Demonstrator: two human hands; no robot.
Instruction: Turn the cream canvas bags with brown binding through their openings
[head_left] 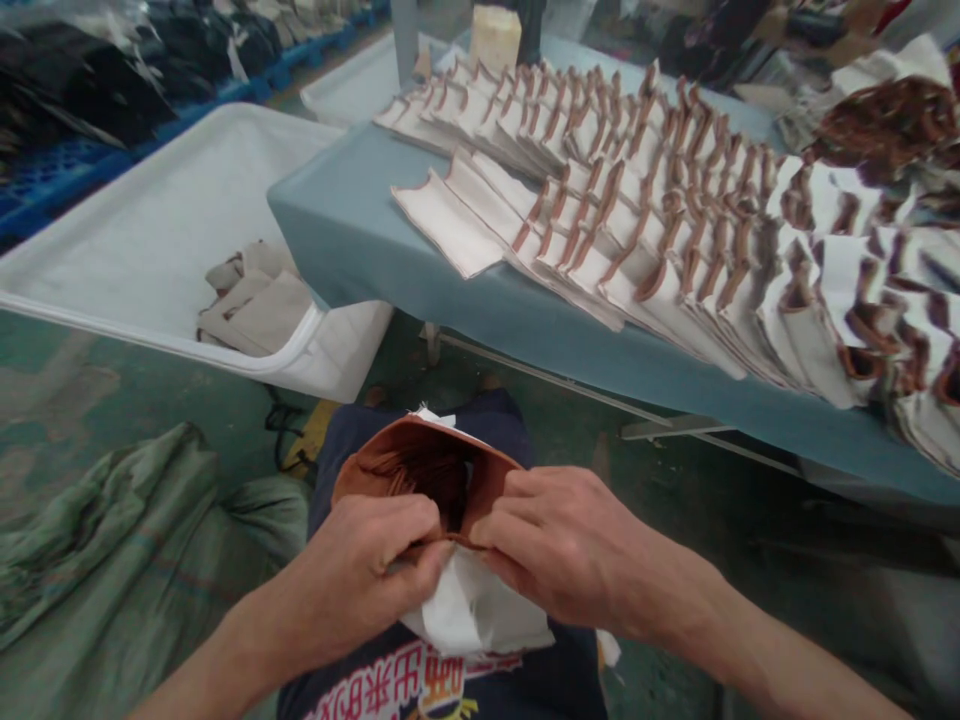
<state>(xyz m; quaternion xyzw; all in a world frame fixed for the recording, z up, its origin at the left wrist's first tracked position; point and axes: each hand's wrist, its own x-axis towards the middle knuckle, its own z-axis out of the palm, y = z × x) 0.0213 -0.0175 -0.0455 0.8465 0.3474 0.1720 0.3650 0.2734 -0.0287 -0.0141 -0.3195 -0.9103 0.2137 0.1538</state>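
Observation:
Between my two hands is a fabric pouch (pixel 480 610), white outside with a brown lining, its mouth spread open toward me above my lap. My left hand (pixel 375 560) pinches the near edge of its rim, thumb against the fingers. Close beside it, my right hand (pixel 551 530) grips the same rim with curled fingers. Folds of brown lining show inside the pouch, and its depth is dark. A scrap of white sticks up at the far rim.
Rows of similar white and brown pieces (pixel 637 210) overlap on a blue-covered table (pixel 337 230) ahead. At left stands a white bin (pixel 150 220) with several beige pieces (pixel 255 300) in it. Green sacking (pixel 150 550) lies on the floor at lower left.

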